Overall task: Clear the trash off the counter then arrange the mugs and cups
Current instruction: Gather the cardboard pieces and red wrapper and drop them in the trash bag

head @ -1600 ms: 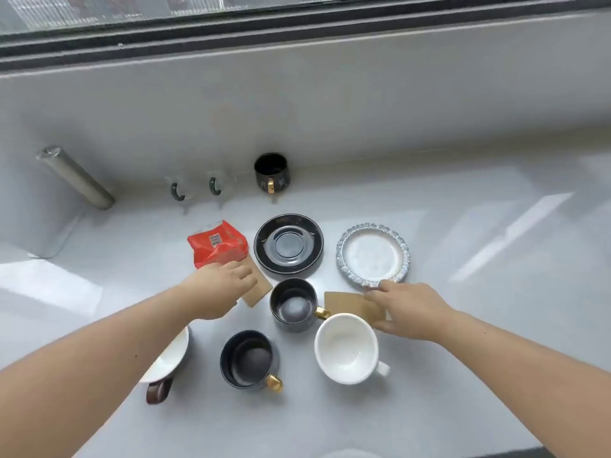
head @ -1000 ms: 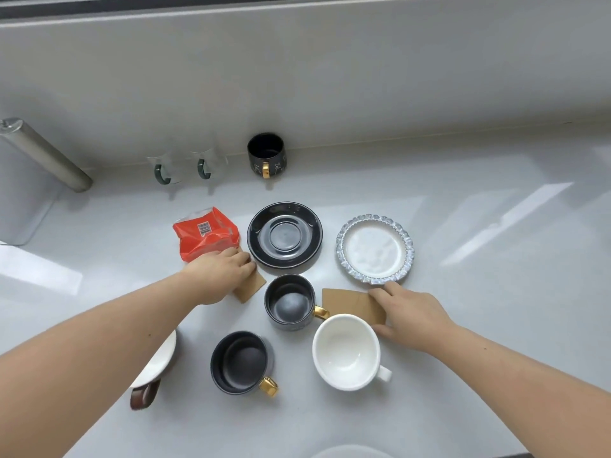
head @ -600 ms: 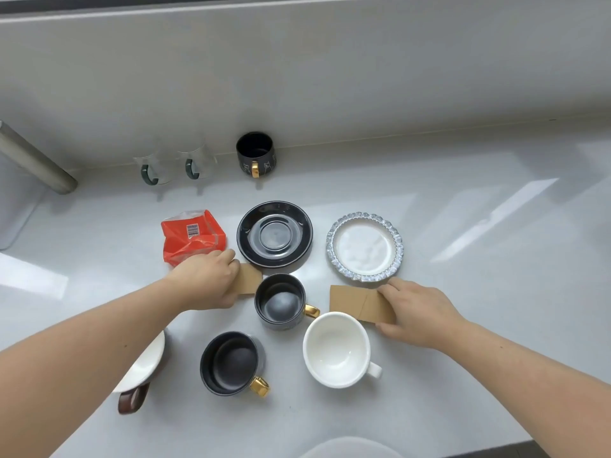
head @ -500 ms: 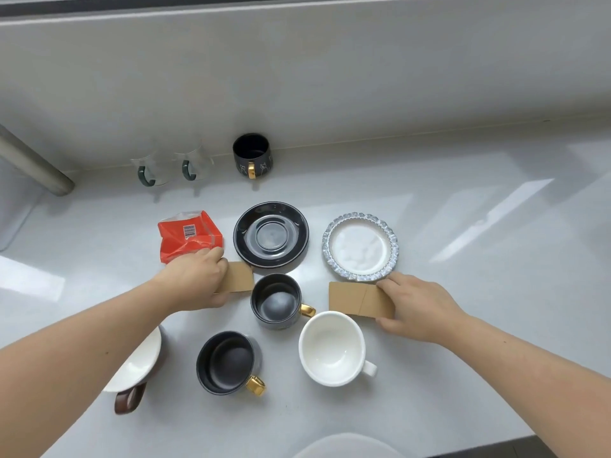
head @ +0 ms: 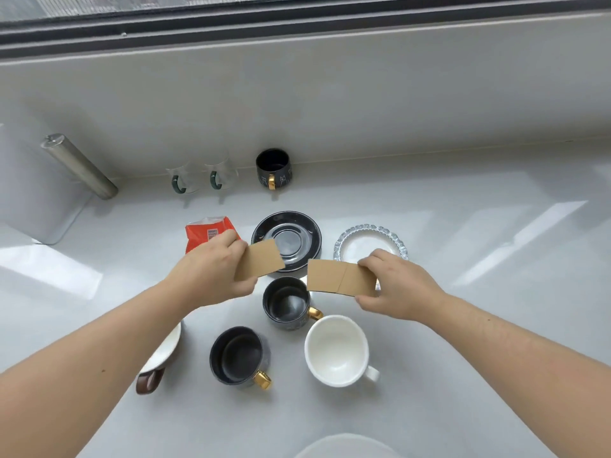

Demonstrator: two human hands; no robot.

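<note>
My left hand (head: 211, 272) pinches a small brown cardboard piece (head: 261, 259) lifted above the counter. My right hand (head: 396, 285) grips a longer creased cardboard piece (head: 334, 276), also raised. Behind the left hand lies a red wrapper (head: 205, 231). Below the hands stand a black mug with a gold handle (head: 287, 302), a second black mug (head: 239, 357) and a white mug (head: 337, 352). A white cup with a brown handle (head: 158, 361) is partly hidden under my left forearm. A black mug (head: 273, 168) and two glass cups (head: 185, 180) (head: 223, 176) stand by the back wall.
A black saucer (head: 299, 233) and a white plate with a scalloped rim (head: 370, 242) lie behind the cardboard pieces. A metal cylinder (head: 79, 166) leans at the back left. A window frame (head: 297, 18) runs along the top. A pale rounded object (head: 347, 447) shows at the bottom edge.
Both hands have lifted their cardboard pieces off the counter and hold them in the air. The camera has tilted up, bringing the window back into view.
</note>
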